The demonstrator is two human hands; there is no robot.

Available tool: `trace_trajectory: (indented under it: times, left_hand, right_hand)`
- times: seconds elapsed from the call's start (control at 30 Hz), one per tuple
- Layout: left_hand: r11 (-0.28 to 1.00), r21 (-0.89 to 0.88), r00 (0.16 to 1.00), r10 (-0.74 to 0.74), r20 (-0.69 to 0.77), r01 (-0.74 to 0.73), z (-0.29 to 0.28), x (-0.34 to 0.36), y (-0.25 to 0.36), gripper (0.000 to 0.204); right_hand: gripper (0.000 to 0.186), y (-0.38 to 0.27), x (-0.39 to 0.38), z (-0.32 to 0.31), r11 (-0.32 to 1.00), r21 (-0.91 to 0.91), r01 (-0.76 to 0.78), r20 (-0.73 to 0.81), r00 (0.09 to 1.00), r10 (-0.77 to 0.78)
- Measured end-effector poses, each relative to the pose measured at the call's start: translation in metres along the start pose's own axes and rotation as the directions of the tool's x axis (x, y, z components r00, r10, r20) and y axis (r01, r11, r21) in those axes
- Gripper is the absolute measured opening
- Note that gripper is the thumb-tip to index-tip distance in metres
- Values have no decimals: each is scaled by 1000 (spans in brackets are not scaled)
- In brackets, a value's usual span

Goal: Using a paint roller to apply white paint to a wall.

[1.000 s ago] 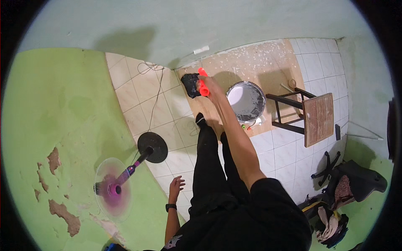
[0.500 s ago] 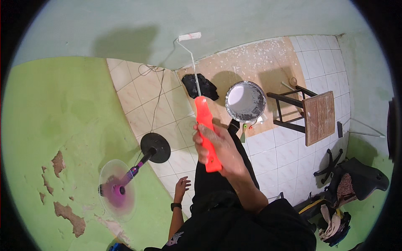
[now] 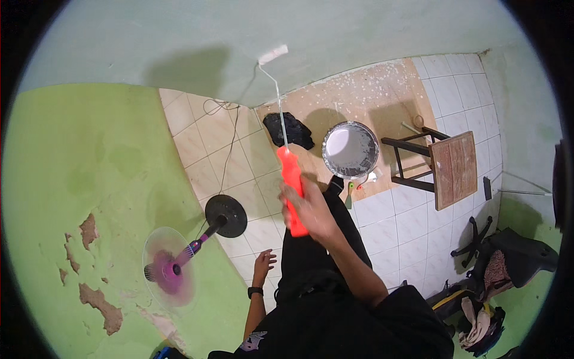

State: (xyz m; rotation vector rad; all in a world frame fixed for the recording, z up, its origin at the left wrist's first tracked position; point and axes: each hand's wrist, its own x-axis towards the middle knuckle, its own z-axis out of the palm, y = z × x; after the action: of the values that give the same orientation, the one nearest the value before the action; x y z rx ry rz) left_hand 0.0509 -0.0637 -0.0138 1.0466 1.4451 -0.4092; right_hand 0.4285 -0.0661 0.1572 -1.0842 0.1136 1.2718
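Note:
My right hand (image 3: 310, 209) is wrapped round the orange handle of a paint roller (image 3: 291, 179). Its thin bent metal rod reaches up to a white roller sleeve at the pale green-grey wall (image 3: 347, 30); whether the sleeve presses on the wall I cannot tell. Low at my side hangs my left hand (image 3: 263, 267), empty, its fingers apart, with a dark band on the wrist. Beyond my legs stands a paint-smeared bucket (image 3: 375, 157) with white paint inside. A scraper with a green handle (image 3: 350, 190) lies by the bucket.
A crumpled black bag (image 3: 299, 133) lies on the paint-spotted board (image 3: 388, 84). To the right is a wooden stool (image 3: 455, 170), with an office chair (image 3: 520, 257) behind it. A pedestal fan (image 3: 226, 216) with a trailing cable stands left, near the peeling green wall (image 3: 78, 161).
My right hand and the roller handle have shifted slightly, and the sleeve has tilted, its right end higher. My left hand still hangs low. The whole view has moved a little.

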Motion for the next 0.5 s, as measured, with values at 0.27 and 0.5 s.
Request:
trace_trajectory:
  times: [0.27,0.5]
  left_hand:
    - [999,16,999,-31,16,31,5,-8,-23,38]
    - [999,43,1000,-1,24,0,13,-1,-15,36]
  right_hand:
    - [16,15,46,-34,981,190,-26,-52,998,37]
    - [17,13,36,-44,981,186,-50,-88,994,67]
